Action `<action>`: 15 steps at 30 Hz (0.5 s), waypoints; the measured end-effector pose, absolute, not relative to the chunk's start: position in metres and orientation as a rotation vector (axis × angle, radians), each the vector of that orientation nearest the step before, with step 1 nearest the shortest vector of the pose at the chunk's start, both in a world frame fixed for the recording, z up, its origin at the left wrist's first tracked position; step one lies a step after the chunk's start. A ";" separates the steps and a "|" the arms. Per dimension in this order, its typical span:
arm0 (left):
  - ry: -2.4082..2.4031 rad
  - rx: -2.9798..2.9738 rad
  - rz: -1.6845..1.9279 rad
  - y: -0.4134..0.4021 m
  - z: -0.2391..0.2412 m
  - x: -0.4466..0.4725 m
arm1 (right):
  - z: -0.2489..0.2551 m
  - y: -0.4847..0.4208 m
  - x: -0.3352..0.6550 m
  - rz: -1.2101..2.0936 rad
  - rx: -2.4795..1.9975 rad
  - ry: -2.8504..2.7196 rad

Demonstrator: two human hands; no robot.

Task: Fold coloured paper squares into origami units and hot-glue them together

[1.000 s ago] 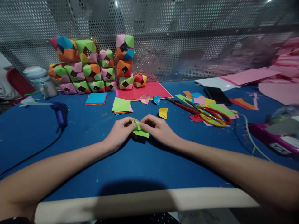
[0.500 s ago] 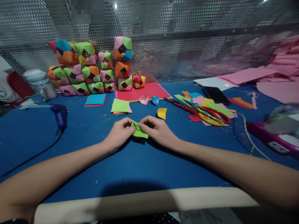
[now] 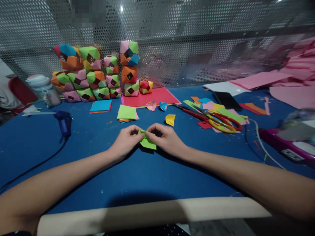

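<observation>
Fingers [image 3: 151, 135] of the left hand [image 3: 125, 139] and right hand [image 3: 168, 139] pinch a creased lime-green paper piece [image 3: 149, 143], its flap now dipping further toward the blue table's [image 3: 137, 173] near edge, folding apparently unfinished.

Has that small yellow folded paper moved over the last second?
No, the yellow paper lies in the same spot on the near side of the red sheet.

Left forearm [image 3: 73, 178], mine, bare: angles inward from the lower left to my left hand [image 3: 126, 139], fingers curled, thumb uppermost, closed in a pinch. Right forearm [image 3: 236, 164], likewise bare: angles inward from the lower right to my right hand [image 3: 168, 139], index bent, also pinching; my thumb tips nearly meet.
</observation>
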State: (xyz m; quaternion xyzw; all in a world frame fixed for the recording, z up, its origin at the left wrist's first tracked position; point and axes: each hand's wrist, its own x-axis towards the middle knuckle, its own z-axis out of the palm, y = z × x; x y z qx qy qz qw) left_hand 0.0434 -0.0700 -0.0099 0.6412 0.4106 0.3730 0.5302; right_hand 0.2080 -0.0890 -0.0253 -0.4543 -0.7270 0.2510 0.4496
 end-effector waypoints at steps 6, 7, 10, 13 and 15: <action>0.995 1.490 0.913 -0.068 -0.012 0.043 | -0.023 -0.090 0.209 0.649 -1.108 -1.831; 0.987 1.465 0.923 -0.067 -0.012 0.044 | -0.022 -0.090 0.209 0.659 -1.109 -1.833; 0.952 1.387 0.943 -0.066 -0.014 0.044 | -0.022 -0.090 0.209 0.675 -1.122 -1.805; 0.923 1.349 0.933 -0.066 -0.014 0.044 | -0.023 -0.089 0.210 0.663 -1.137 -1.775; 0.914 1.344 0.924 -0.066 -0.014 0.044 | -0.024 -0.089 0.210 0.667 -1.142 -1.763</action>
